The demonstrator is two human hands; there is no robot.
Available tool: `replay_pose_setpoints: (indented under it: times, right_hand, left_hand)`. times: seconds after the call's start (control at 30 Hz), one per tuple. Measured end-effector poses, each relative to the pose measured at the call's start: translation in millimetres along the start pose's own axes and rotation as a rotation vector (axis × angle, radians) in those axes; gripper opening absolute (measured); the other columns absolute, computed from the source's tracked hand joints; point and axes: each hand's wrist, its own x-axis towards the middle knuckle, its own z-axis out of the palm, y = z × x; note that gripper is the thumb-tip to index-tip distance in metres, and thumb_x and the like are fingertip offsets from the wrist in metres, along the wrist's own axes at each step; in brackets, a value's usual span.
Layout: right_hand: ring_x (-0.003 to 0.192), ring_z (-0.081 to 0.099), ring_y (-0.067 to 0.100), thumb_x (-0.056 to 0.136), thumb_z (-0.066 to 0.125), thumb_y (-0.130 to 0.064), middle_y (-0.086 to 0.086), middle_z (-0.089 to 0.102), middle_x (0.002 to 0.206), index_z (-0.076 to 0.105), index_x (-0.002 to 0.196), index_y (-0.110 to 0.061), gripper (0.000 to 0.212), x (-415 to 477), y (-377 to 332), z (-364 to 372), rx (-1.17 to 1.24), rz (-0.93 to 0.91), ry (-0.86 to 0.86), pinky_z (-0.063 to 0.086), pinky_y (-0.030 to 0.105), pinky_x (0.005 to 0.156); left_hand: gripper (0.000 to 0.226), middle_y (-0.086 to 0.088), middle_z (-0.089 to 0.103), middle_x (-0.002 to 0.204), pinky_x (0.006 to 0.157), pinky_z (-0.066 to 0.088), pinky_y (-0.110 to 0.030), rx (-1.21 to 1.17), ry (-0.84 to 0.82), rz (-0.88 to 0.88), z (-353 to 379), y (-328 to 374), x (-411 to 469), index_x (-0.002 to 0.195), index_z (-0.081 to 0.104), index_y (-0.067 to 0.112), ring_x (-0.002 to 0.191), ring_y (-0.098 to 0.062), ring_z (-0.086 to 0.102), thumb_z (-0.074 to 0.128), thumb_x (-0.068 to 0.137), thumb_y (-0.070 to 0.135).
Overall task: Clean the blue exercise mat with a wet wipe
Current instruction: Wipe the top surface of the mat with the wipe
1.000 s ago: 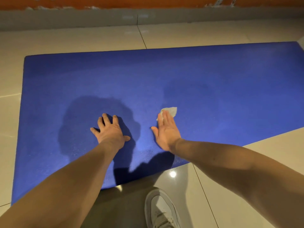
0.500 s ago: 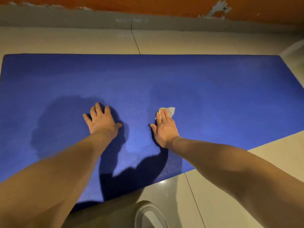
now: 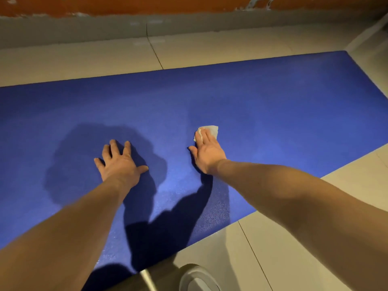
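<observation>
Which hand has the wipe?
The right hand: its straight fingers press the white wet wipe onto the blue exercise mat. The left hand lies spread on the mat, bare.

We've got just one view: wide-angle head cam, looking forward and down from pretty close at the blue mat [image 3: 273,101] on the floor [image 3: 210,53], wall [image 3: 147,5] along the top edge.

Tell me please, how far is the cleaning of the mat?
Done, it seems: the mat near the front edge has a wet sheen. In hand: the right hand presses the wipe flat on the middle; the left hand rests flat on the mat. Left: the far strip and right end look dull, probably unwiped.
</observation>
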Motion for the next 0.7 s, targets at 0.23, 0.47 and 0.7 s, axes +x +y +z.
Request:
replay_pose_setpoints:
  times: [0.23, 0.47, 0.7]
  right_hand:
    - [0.154, 0.012, 0.039, 0.103, 0.03, -0.044, 0.022, 0.022, 0.163, 0.028, 0.154, 0.005, 0.071, -51, -87, 30, 0.137, -0.414, 0.139, 0.005, 0.047, 0.126]
    - [0.155, -0.001, 0.034, 0.099, 0.006, -0.056, 0.014, 0.013, 0.167, 0.015, 0.16, -0.007, 0.078, 1, -21, -5, -0.127, -0.258, 0.052, 0.002, 0.048, 0.125]
    - [0.154, -0.015, 0.034, 0.103, 0.009, -0.059, 0.014, -0.006, 0.169, 0.002, 0.161, -0.007, 0.078, 2, -72, -4, 0.087, 0.023, 0.037, -0.003, 0.051, 0.125]
  left_hand:
    - [0.098, -0.008, -0.009, 0.165, 0.121, 0.005, -0.06, 0.006, 0.005, -0.025, -2, 7, 1, 0.158, 0.006, 0.03, 0.151, -0.034, -0.007, 0.064, 0.086, 0.062]
    - [0.098, -0.007, -0.009, 0.165, 0.121, 0.005, -0.06, 0.004, 0.001, -0.021, -3, 6, 2, 0.158, 0.006, 0.03, 0.152, -0.034, -0.007, 0.064, 0.086, 0.063]
    - [0.098, -0.008, -0.009, 0.165, 0.121, 0.006, -0.06, 0.004, 0.014, -0.026, -2, 6, 4, 0.157, 0.008, 0.031, 0.151, -0.033, -0.007, 0.066, 0.085, 0.062]
